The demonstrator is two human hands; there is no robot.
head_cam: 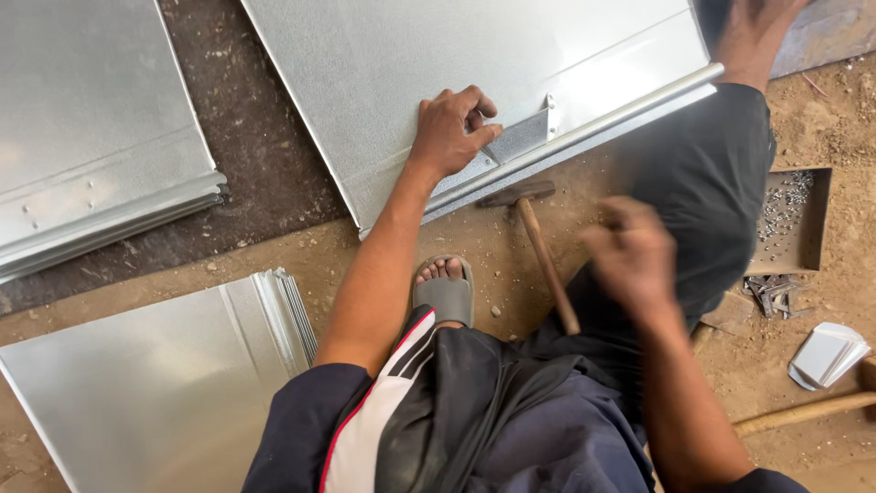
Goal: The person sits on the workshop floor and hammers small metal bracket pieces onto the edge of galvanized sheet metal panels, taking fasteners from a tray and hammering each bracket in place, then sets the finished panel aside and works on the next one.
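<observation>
Here, a person's left hand (452, 128) presses flat, fingers spread, on a galvanized metal sheet (474, 64) lying on the dirt floor, its fingertips touching a small triangular metal bracket (520, 141) at the sheet's near edge. The sheet is pale grey with a dull speckled sheen, its near edge folded into a rolled seam (593, 119) running to the right. Just beyond that edge, near and right of the left hand, a wooden-handled hammer (545, 251) lies on the ground, untouched. The right hand (632, 256) hovers blurred just right of the hammer's handle, fingers curled; whether it holds anything cannot be told. Another person's hand (757, 32) rests at the sheet's far right corner. A tray of rivets (792, 219) sits at right.
</observation>
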